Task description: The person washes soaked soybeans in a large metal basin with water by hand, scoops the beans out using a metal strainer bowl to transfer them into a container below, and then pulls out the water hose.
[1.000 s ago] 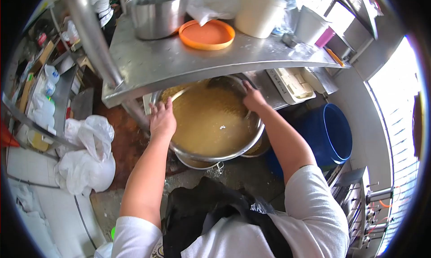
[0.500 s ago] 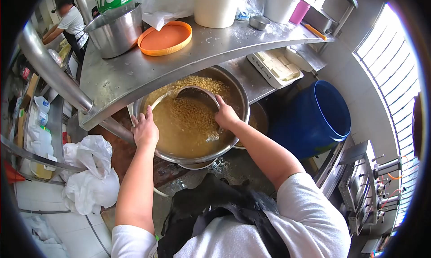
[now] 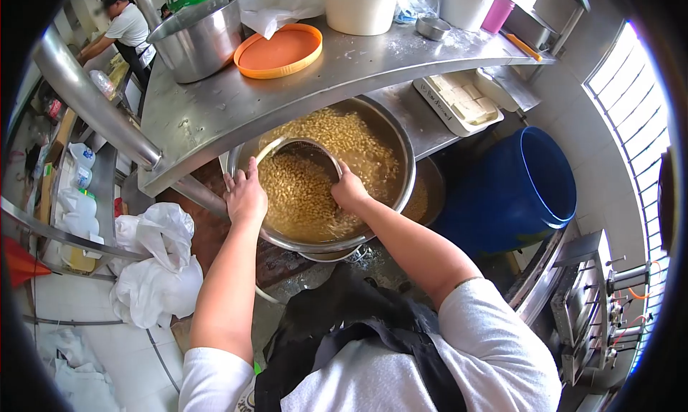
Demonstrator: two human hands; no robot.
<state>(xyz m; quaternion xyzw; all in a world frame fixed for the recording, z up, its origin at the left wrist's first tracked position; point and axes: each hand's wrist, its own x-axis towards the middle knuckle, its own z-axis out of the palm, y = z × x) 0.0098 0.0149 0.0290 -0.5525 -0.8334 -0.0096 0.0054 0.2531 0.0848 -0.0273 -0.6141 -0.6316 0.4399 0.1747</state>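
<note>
A wide metal basin [image 3: 410,170] holds pale yellow beans [image 3: 362,134] in cloudy water. A round metal bowl [image 3: 315,146] is tilted and partly sunk among them, with beans inside its rim. My right hand [image 3: 351,192] is closed on the right side of this bowl, its lower fingers hidden by water and beans. At the basin's left edge lies my left hand [image 3: 246,198], fingers stretched and apart, thumb hidden. Its index fingertip meets a pale curved piece [image 3: 268,150] along the bowl's left side; whether that is rim or hose I cannot tell.
A steel shelf [image 3: 215,111] overhangs the basin's far side, carrying a steel pot [image 3: 197,43] and an orange lid [image 3: 278,51]. A blue barrel [image 3: 494,190] stands right, a labelled white tray [image 3: 459,105] behind. White bags [image 3: 158,269] lie left. A co-worker [image 3: 129,32] stands far left.
My right hand has moved left with the bowl, toward my left hand. More beans show now, spread across the stirred water. The whole view has shifted slightly.
</note>
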